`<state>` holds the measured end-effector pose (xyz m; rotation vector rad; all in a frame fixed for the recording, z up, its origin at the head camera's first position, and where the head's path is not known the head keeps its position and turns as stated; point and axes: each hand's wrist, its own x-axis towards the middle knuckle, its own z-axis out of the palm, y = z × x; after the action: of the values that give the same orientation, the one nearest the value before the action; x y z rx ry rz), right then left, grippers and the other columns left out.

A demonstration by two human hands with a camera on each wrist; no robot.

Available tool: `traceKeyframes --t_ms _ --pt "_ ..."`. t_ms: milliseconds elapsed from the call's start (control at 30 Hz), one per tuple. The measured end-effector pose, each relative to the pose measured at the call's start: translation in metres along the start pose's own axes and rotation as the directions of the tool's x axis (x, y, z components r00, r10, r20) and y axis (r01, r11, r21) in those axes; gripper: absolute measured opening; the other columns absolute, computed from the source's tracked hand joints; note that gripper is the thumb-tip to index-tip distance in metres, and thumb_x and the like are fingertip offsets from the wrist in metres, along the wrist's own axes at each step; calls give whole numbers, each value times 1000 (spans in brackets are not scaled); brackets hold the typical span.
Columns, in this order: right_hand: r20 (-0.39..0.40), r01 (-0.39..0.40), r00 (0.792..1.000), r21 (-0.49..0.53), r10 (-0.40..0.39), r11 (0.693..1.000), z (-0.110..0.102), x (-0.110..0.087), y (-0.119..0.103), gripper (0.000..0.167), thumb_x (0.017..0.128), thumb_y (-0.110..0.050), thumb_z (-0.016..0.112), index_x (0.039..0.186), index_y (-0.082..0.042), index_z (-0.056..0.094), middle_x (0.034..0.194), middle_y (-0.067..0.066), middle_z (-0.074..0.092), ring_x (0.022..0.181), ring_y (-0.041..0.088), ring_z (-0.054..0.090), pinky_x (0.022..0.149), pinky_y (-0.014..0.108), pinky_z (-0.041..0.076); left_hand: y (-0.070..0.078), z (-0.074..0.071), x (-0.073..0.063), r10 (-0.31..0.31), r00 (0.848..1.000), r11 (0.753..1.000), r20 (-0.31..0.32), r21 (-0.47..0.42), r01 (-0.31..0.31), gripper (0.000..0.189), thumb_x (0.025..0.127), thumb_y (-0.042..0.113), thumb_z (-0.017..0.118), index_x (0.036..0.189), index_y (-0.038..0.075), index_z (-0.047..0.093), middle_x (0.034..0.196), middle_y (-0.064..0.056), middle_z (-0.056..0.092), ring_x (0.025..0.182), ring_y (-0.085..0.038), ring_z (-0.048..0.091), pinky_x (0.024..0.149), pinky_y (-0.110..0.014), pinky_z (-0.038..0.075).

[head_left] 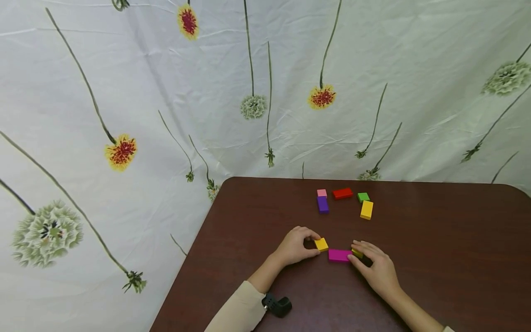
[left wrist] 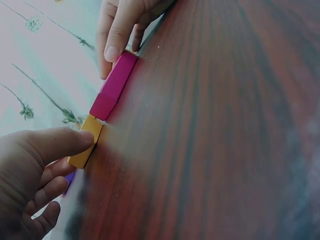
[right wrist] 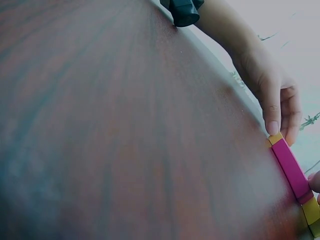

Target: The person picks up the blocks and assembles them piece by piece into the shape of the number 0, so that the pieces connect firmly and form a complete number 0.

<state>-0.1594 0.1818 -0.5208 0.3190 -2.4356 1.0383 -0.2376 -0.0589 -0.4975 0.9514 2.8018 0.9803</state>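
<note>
Tabletop (head_left: 448,230): magenta block (head_left: 339,255), long axis crosswise; left fingers (head_left: 311,253) pinch orange block (head_left: 321,244), right fingers (head_left: 369,249) yellow block (head_left: 357,253).

i see passage across the table (head_left: 344,230) between the magenta block (head_left: 339,255) and the red block (head_left: 342,193); the left hand (head_left: 295,246) and right hand (head_left: 379,268) obstruct the magenta block's ends.

Your left hand (left wrist: 25,175) pinches a yellow block (left wrist: 82,152) on the wood-grained desk (left wrist: 200,130). Just beyond it lies a magenta block (left wrist: 116,82), your right hand (left wrist: 126,22) at its far end. Part of a purple block (left wrist: 69,181) shows behind your left hand.
</note>
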Motion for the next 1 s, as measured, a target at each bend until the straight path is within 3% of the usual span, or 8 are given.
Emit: traceKeyframes --t_ms 667,900,1000 --pt "5 -8 1000 9 8 1000 -1 2 -2 28 80 -14 81 105 -3 75 113 9 70 111 32 61 91 51 43 1 0 1 4 1000 999 21 40 -5 31 80 27 81 106 13 72 98 8 65 92 -7 51 82 -19 44" --pt "7 -13 1000 4 13 1000 -1 1 -3 28 80 -14 81 105 -3 76 113 9 70 111 33 61 90 52 44 0 0 -1 40 999 998 17 54 -40 34 80 30 81 108 14 71 101 7 65 94 -8 52 83 -20 44" --pt "4 -10 1000 5 10 1000 -1 1 -2 28 80 -14 81 104 -3 76 113 9 70 111 33 61 91 51 43 3 1 -4 77 997 994 -15 73 -76 33 82 32 79 109 14 72 103 6 65 95 -9 52 84 -21 44"
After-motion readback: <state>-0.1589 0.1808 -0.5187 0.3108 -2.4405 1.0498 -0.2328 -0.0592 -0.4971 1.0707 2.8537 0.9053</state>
